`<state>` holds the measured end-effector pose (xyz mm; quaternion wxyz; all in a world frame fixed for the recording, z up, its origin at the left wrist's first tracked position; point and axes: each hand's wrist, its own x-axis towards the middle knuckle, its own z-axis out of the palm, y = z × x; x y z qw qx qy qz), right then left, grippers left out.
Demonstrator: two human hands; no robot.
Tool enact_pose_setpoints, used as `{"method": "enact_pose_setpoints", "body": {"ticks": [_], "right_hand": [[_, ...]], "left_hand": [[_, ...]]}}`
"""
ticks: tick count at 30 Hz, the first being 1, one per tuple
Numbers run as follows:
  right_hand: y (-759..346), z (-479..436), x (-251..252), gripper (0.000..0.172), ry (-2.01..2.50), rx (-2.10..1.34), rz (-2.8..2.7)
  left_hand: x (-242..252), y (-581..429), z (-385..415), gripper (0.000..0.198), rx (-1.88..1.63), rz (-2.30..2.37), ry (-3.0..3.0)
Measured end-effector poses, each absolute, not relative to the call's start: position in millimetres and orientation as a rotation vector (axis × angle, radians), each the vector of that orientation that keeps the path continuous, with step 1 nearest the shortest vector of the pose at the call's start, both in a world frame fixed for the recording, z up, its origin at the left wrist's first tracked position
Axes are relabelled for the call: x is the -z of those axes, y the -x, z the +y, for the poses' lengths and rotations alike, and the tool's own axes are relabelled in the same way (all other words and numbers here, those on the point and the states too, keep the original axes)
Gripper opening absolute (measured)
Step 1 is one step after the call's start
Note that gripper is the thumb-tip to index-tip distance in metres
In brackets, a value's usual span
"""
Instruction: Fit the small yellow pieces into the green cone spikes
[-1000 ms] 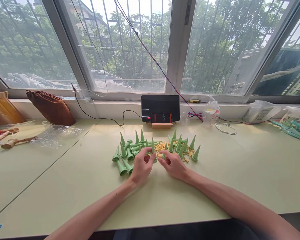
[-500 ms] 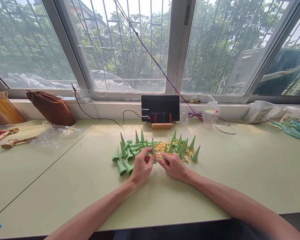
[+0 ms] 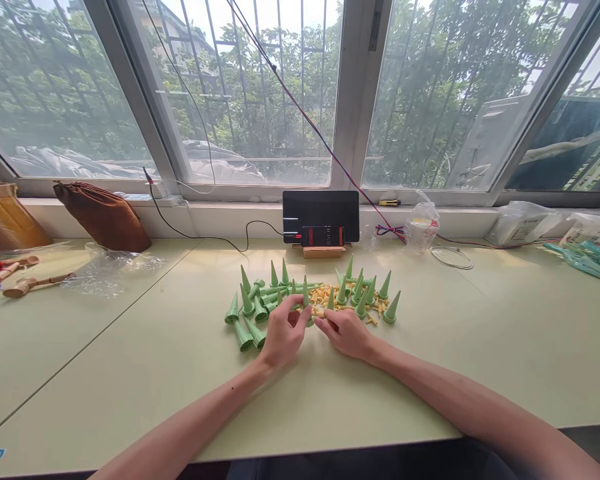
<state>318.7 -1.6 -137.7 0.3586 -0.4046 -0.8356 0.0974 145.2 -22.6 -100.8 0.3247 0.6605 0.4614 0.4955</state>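
My left hand [image 3: 286, 328] is closed around a green plastic cone [image 3: 305, 292], which stands point up between thumb and fingers. Just right of it, my right hand [image 3: 347, 330] is pinched, its fingertips close to the cone's lower part. A small yellow peg [image 3: 319, 312] shows at those fingertips; the fingers partly hide it. Beyond the hands lies a heap of small yellow pegs [image 3: 325, 292]. More green cones stand upright to the right, like this cone [image 3: 392, 309], and several others lie on their sides at the left, like this cone [image 3: 243, 337].
Behind the heap, a phone [image 3: 323, 236] leans against a dark tablet [image 3: 321, 207] on a cardboard stand [image 3: 323, 252]. A brown pouch [image 3: 103, 217], wooden toys [image 3: 35, 283] and clear plastic wrap [image 3: 113, 267] lie left. Plastic bags [image 3: 523, 223] and a coiled cable [image 3: 451, 257] are right.
The fingers of my right hand have drawn slightly down and closer together. My left hand and the cone it holds have hardly moved.
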Motion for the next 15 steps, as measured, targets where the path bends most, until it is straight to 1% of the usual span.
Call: {"method": "enact_pose_setpoints", "body": {"ticks": [15], "right_hand": [[-319.7,-3.0,135.3,0.046,1.001,-0.226,-2.214]], "left_hand": [[99.8,-145.8,-23.0,0.025,-1.302,1.223,-1.725]]}}
